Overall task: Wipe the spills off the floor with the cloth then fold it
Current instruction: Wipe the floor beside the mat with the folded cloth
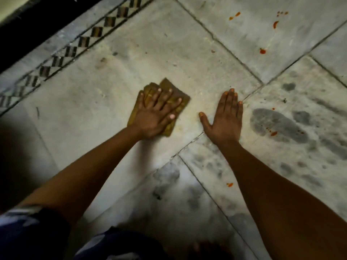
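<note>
Head camera, looking down at the floor point(187, 59): pale marble slabs with dark joints, grey blotches on the slabs to my right, a checkered inlay border point(78, 44) running diagonally at upper left.

Cloth point(178, 102): mustard-brown, lying flat and bunched in layers on the large central slab, just left of the joint crossing.

Left hand point(155, 113): palm down on top of the cloth, fingers straight and spread, pressing it to the floor. Cloth edges show beyond the fingertips and at the heel of the palm.

Right hand point(225, 119): flat on the bare marble beside the cloth, not touching it. Fingers straight and held together, thumb splayed out toward the cloth. It holds nothing.

Spills: red-orange drops point(262, 51) on the far slab at upper right, well apart from the cloth; more small spots near the top edge point(275, 24); a smear on the grey patch at right point(273, 133); one small spot beside my right forearm point(229, 184).

Faint yellowish staining on the marble between my two hands point(189, 121)
</note>
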The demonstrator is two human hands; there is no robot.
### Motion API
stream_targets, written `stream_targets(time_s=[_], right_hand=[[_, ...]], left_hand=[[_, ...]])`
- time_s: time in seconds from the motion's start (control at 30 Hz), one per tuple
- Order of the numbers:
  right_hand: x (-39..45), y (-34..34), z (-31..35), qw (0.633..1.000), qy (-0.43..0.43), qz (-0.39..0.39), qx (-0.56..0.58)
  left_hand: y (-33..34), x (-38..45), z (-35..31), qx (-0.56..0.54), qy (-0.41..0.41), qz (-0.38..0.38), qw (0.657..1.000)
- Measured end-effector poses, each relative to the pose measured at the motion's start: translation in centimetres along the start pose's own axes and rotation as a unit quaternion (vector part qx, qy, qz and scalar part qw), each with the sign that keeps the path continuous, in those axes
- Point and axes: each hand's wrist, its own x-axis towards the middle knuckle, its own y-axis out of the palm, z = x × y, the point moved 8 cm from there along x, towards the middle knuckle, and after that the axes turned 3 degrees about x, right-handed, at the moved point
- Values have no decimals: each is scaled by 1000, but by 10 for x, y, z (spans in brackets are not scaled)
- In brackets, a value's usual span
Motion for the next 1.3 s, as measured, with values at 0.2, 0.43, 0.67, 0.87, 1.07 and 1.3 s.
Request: stream_targets(time_s=[0.2, 0.43, 0.67, 0.87, 1.07, 1.3], right_hand=[[-15, 6, 5, 998, -20, 52, -10], [-43, 9, 20, 996, -76, 42, -18], [-42, 14, 18, 996, -77, 25, -25], [-42, 12, 20, 996, -81, 37, -19], [-43, 9, 20, 996, -76, 36, -20], [-42, 11, 20, 996, -74, 38, -30]], left_hand=[[-2, -12, 75, -81, -134, 26, 987], [11, -35, -22, -21, -60, 13, 998], [9, -68, 56, -7, -104, -18, 994], [1, -19, 81, -83, -227, 10, 970], [20, -78, -16, -10, -27, 2, 1000], [22, -96, 84, -24, -127, 13, 991]])
